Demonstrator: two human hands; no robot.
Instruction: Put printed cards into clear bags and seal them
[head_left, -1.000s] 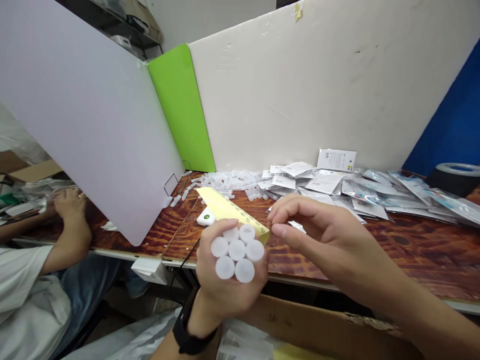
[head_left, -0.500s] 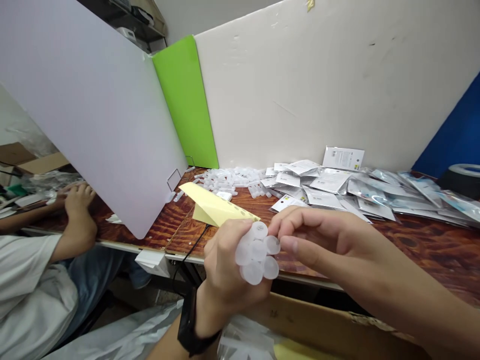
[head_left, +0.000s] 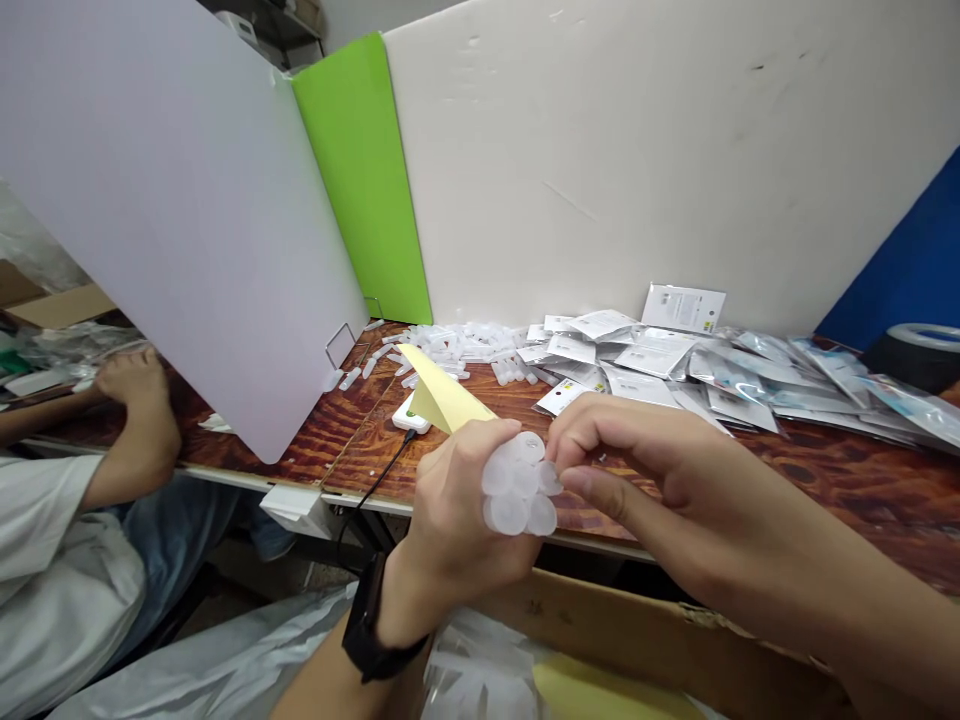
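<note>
My left hand (head_left: 454, 510) is closed around a bundle of translucent white plastic tubes (head_left: 517, 485), their round ends facing me. Behind the bundle, a folded yellow sheet (head_left: 446, 395) sticks up from the same hand; its grip on the sheet is hidden. My right hand (head_left: 652, 470) has thumb and index finger closed on the rightmost tube of the bundle. On the table beyond lies a loose pile of similar small tubes (head_left: 469, 342).
Flat packets with white cards (head_left: 652, 352) are heaped at the right. A white device (head_left: 410, 413) with a black cable sits left of my hands. Below me is an open cardboard box (head_left: 600, 620). Past the white divider (head_left: 202, 220), another person's hand (head_left: 135, 375) rests on the table.
The yellow sheet has swung more upright, uncovering the white device. My right fingers have stayed at the rightmost tube, which now sits slightly tilted. The whole view has shifted a little.
</note>
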